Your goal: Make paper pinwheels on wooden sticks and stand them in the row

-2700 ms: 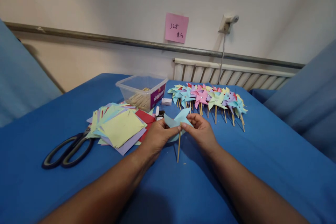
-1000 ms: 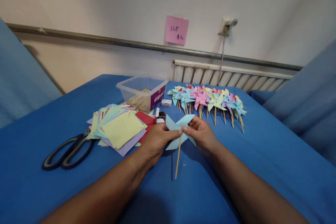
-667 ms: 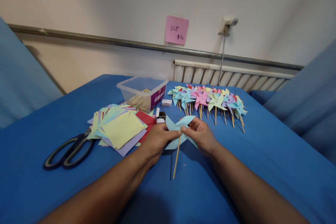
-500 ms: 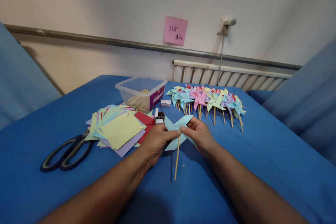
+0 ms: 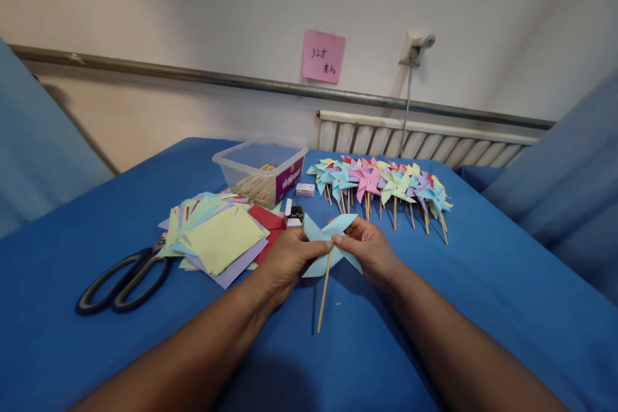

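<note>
Spreading across the lower frame, the blue worktop (image 5: 483, 328) carries a pinwheel cluster (image 5: 369, 181) right of centre and a paper stack (image 5: 219, 238) left of centre. Just below mid-frame, my left hand (image 5: 293, 255) and right hand (image 5: 371, 248) share one grip, pinching the light-blue pinwheel (image 5: 340, 225) near its middle. It looks feather-light and easily creased, so I judge it best held there, where the slim, stiff-looking stick (image 5: 324, 296) appears to meet it.

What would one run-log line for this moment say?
left grip: on light-blue pinwheel; right grip: same pinwheel; stick: slanting down from centre; scissors: left of paper stack; other pinwheels: beyond right grip
</note>
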{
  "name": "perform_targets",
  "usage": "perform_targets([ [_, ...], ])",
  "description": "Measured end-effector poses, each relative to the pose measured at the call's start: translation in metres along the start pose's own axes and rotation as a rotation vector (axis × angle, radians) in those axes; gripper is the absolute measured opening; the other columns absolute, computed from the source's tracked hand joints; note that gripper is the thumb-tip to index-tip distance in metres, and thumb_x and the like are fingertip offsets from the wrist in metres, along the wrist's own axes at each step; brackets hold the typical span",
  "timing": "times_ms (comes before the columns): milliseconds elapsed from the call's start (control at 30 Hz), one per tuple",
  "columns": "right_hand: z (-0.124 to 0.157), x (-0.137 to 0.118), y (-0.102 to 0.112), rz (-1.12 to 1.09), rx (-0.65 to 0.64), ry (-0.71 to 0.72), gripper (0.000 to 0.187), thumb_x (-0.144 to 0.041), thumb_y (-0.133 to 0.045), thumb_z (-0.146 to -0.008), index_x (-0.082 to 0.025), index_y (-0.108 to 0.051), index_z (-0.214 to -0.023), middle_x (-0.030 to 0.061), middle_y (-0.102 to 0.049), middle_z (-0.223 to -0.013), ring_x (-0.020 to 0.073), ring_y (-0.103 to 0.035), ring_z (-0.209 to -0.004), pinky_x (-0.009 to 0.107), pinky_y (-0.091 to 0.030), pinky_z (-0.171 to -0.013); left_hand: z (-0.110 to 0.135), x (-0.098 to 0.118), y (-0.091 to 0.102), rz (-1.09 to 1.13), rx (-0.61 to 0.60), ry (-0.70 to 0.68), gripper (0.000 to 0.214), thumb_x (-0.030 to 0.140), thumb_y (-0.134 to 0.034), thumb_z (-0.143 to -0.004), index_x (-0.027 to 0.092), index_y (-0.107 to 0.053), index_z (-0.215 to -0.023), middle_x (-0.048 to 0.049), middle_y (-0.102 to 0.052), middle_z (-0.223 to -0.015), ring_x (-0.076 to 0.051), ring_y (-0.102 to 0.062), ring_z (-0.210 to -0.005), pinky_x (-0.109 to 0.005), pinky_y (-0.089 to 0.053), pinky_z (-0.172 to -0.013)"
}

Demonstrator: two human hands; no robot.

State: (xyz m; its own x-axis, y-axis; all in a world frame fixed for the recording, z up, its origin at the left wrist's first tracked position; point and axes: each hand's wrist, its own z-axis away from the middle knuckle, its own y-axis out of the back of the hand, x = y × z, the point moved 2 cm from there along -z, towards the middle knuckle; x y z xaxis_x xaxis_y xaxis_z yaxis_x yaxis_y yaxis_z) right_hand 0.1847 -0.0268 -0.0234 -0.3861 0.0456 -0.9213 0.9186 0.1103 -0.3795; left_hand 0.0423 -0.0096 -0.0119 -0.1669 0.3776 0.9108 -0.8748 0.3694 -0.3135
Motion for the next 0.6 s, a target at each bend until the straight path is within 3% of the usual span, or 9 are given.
perform_targets([
  [600, -0.0013, 0.0030, 0.0020, -0.097, -0.042, -0.016, 0.032, -0.028, -0.080, -0.063, -0.018, -0.064, -0.090, 0.0027, -0.072, -0.083, 0.0176, -0.067, -0.077, 0.031, -0.051, -0.075, 0.0001, 0.0010, -0.0020, 0.055, -0.054, -0.012, 0.027, 0.024, -0.078, -0.064, 0.009, -0.071, -0.085, -0.0099, -0.071, -0.075, -0.018, -0.063, -0.064, -0.036, -0.049, -0.074],
])
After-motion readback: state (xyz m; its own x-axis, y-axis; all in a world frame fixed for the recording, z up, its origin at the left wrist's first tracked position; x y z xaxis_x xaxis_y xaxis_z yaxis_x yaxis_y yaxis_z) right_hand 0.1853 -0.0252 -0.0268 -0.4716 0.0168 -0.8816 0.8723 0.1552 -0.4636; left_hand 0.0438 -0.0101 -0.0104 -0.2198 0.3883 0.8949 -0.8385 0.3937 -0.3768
